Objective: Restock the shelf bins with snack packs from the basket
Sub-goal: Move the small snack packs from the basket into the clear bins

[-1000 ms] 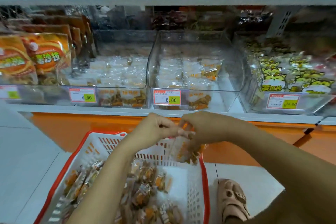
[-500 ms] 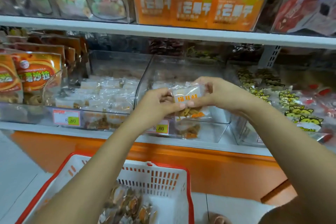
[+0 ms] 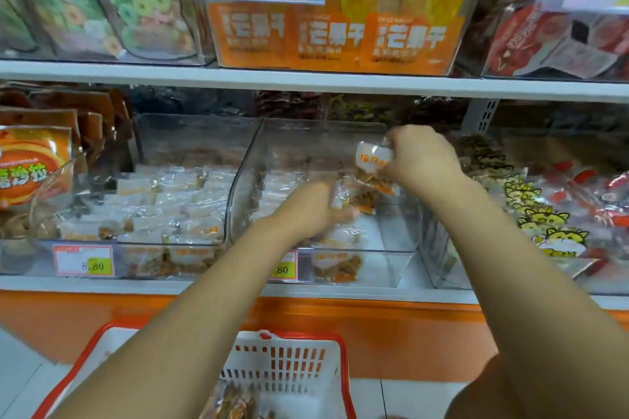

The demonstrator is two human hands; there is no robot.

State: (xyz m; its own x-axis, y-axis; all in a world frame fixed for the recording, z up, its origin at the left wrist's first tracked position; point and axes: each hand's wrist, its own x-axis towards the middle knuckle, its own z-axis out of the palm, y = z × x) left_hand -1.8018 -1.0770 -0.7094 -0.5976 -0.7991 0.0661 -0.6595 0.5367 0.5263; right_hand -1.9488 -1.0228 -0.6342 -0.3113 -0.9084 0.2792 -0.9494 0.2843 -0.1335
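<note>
Head | right fingers [image 3: 396,145] pinch snack pack [image 3: 372,160] over bin [image 3: 245,180] | left fingers [image 3: 340,211] blurred, state unclear | basket [image 3: 341,355] below

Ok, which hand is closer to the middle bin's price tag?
Left. The left hand is just above the price tag; the right hand holds a snack pack higher, farther right.

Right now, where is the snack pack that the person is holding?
Head view, right of centre: the right hand pinches the snack pack over the middle clear bin, left of the yellow cartoon-cat packs.
</note>
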